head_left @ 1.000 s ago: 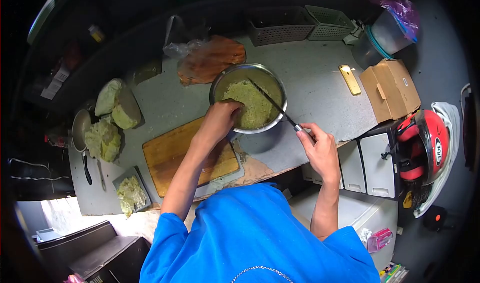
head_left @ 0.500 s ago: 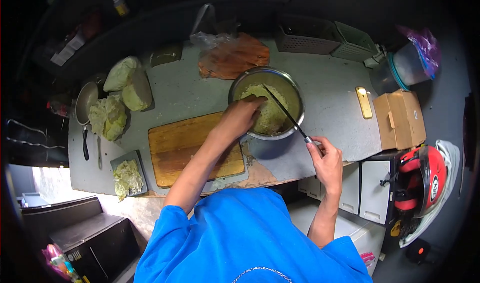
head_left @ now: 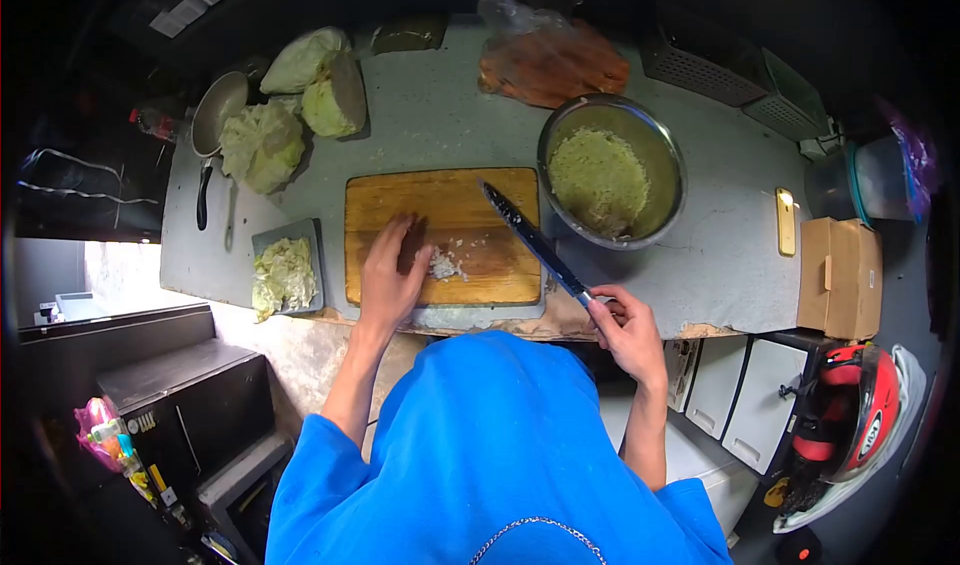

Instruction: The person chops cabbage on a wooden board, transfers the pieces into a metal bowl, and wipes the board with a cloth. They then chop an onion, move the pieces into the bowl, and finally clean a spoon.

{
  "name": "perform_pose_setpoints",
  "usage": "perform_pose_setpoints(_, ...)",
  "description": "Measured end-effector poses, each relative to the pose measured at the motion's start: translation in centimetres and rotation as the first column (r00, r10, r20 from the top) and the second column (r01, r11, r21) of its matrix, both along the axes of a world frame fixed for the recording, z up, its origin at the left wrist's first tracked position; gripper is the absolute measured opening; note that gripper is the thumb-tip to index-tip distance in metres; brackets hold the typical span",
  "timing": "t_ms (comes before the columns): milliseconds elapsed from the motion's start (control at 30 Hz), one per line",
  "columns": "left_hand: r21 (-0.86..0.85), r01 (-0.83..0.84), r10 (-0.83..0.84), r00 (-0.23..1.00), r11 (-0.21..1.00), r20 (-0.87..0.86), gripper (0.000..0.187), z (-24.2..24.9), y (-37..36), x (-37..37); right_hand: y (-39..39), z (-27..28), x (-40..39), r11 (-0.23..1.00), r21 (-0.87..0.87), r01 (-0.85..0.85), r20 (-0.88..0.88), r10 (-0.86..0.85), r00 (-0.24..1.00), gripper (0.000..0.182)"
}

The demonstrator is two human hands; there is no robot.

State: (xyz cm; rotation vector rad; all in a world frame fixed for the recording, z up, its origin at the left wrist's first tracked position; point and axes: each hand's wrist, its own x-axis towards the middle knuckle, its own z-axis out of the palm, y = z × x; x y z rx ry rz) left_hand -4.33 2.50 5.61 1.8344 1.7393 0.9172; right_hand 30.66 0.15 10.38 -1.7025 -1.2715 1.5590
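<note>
My right hand [head_left: 630, 333] is closed around the handle of a long dark-bladed knife [head_left: 532, 242]. Its blade slants over the right part of a wooden cutting board [head_left: 420, 193], tip pointing away from me. On the board's left half, my left hand [head_left: 390, 275] has its fingers stretched out and holds nothing visible. Just right of its thumb lies a small pile of white chopped bits [head_left: 444, 265]. Beside the board stands a metal bowl [head_left: 676, 203] with finely chopped pale green food [head_left: 600, 172] inside.
Cabbages [head_left: 262, 147] and a pan [head_left: 218, 115] occupy the table's left side. Cabbage leaf scraps [head_left: 285, 275] lie on a small grey board. At the back is a bag of carrots [head_left: 555, 65]. A phone [head_left: 786, 222] and cardboard box [head_left: 842, 277] are on the right.
My left hand has come out of the bowl and moved left onto the cutting board. The knife has left the bowl and now hangs over the board's right side. The view has shifted.
</note>
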Motion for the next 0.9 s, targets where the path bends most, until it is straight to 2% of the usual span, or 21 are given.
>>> perform_pose_setpoints(33, 0.004, -0.073, 0.073, 0.992, 0.997, -0.104, 0.050, -0.9, -1.4, -0.4, 0.0, -0.8, -0.3, 1.000, -0.001, -0.008, -0.001, 0.008, 1.000, 0.027)
perform_pose_setpoints(67, -0.059, -0.048, 0.040, 0.990, 0.997, -0.134, 0.061, -1.7, -2.7, -0.6, -0.2, -1.6, -0.4, 0.999, 0.033, -0.012, 0.040, 0.010, 0.999, 0.028)
perform_pose_setpoints(100, -0.063, -0.058, 0.049, 0.990, 0.996, -0.134, 0.061, -2.6, -3.2, -0.6, -0.4, -2.2, -0.6, 0.998, 0.067, -0.017, 0.083, 0.012, 0.996, 0.028)
perform_pose_setpoints(200, -0.038, 0.058, -0.066, 0.962, 0.998, -0.264, 0.063, -4.2, -4.6, 0.5, -0.4, -3.5, -1.2, 0.999, 0.052, 0.009, 0.124, -0.015, 0.992, 0.029)
perform_pose_setpoints(300, -0.031, 0.047, -0.053, 0.974, 0.998, -0.223, 0.061, -5.0, -4.2, 1.5, -1.1, -5.4, -2.0, 0.997, 0.055, 0.060, 0.116, -0.066, 0.991, 0.028)
perform_pose_setpoints(400, 0.009, 0.041, -0.038, 0.975, 0.999, -0.218, 0.053, -5.5, -3.2, 2.3, -2.1, -6.8, -2.6, 0.998, -0.065, -0.011, -0.070, 0.007, 0.998, 0.027)
perform_pose_setpoints(500, 0.063, 0.060, -0.044, 0.975, 0.996, -0.220, 0.048, -5.9, -3.0, 2.7, -3.1, -6.2, -4.7, 0.987, -0.124, -0.098, -0.053, 0.092, 0.994, 0.026)
perform_pose_setpoints(533, 0.095, 0.068, -0.045, 0.972, 0.993, -0.229, 0.046, -5.9, -2.9, 2.8, -3.3, -6.5, -5.1, 0.980, -0.140, -0.138, -0.110, 0.123, 0.986, 0.025)
perform_pose_setpoints(667, 0.127, 0.068, -0.036, 0.971, 0.990, -0.238, 0.045, -5.9, -2.7, 3.0, -3.4, -6.8, -5.6, 0.975, -0.169, -0.146, -0.214, 0.108, 0.971, 0.023)
perform_pose_setpoints(733, 0.123, 0.103, -0.069, 0.966, 0.987, -0.249, 0.046, -5.8, -2.5, 2.9, -3.0, -6.3, -5.3, 0.966, -0.184, -0.182, -0.257, 0.131, 0.957, 0.022)
perform_pose_setpoints(900, 0.165, 0.234, -0.173, 0.932, 0.958, -0.320, 0.045, -2.8, 0.2, 3.4, -2.2, -3.0, -3.8, 0.977, -0.176, -0.124, -0.276, 0.072, 0.958, 0.022)
